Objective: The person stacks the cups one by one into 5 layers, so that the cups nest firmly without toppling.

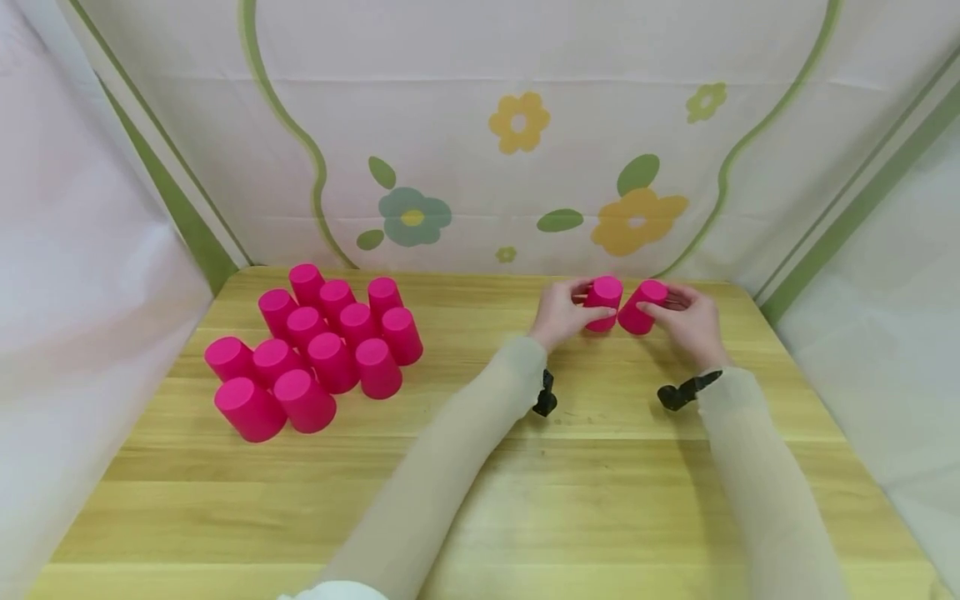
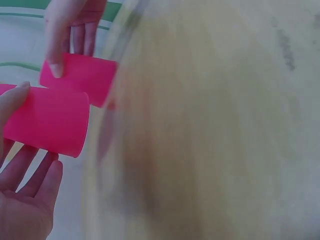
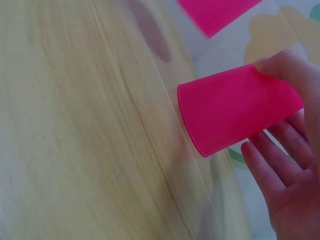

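My left hand [image 1: 561, 314] pinches an upside-down pink cup [image 1: 603, 305] between thumb and fingers near the table's back edge. Just to its right, my right hand [image 1: 692, 323] grips a second pink cup [image 1: 642, 307], which leans with its top to the right. The two cups stand side by side, close together. In the left wrist view, the left cup [image 2: 47, 120] is nearer the camera and its rim overlaps the right cup [image 2: 80, 77]. The right wrist view has the right cup [image 3: 237, 110] held by its narrow end, its rim over the wooden table.
On the left of the wooden table [image 1: 480, 467] stands a group of several pink cups [image 1: 332, 362], all upside down and close together. A white curtain [image 1: 465, 108] with printed flowers hangs behind the back edge. Black wrist straps [image 1: 678, 395] sit at both cuffs.
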`<state>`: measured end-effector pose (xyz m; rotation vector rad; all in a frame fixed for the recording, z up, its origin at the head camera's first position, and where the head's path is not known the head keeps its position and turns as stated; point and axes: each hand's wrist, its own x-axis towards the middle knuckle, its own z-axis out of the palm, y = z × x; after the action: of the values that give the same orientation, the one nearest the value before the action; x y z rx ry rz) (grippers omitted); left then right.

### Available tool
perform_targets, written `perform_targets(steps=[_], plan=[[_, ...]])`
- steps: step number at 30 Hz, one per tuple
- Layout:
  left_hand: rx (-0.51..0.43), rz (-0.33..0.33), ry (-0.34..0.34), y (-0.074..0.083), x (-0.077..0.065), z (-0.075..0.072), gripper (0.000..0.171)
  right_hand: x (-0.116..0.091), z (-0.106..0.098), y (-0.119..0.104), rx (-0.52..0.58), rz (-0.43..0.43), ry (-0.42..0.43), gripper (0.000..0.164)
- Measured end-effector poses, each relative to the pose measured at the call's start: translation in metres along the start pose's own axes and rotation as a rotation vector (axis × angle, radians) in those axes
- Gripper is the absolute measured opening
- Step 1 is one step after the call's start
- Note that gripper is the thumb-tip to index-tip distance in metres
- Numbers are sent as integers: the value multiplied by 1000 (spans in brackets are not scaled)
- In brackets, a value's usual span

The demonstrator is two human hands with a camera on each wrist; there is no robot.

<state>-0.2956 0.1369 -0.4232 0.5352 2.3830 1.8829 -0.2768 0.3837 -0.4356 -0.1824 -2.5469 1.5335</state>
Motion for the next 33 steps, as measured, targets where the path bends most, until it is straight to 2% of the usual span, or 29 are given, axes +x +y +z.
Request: perform_targets(steps=[3,7,11,17,22,27,33], plan=[[-10,-40,15,-11,-4,7,55,0,0,0,1,4,5,68],[-15,-53,54,-18,-8,15,55,-2,1,-1,1,2,18,68],[50,-56,105,-18,-6,19,55,-4,1,-4,-7,-2,22,70],[183,-99,159,-11,-3,20,55,-4,1,-6,5,8,16,69],[237,-114,139,-7,-2,20,57,-4,1,-4,22,15,4,69],[227,-120,101,-10,-1,21,58,-5,1,-5,24,12,10,69],[173,-119,47,-12,-4,24,57,-6,2,-6,13,12,18,70]])
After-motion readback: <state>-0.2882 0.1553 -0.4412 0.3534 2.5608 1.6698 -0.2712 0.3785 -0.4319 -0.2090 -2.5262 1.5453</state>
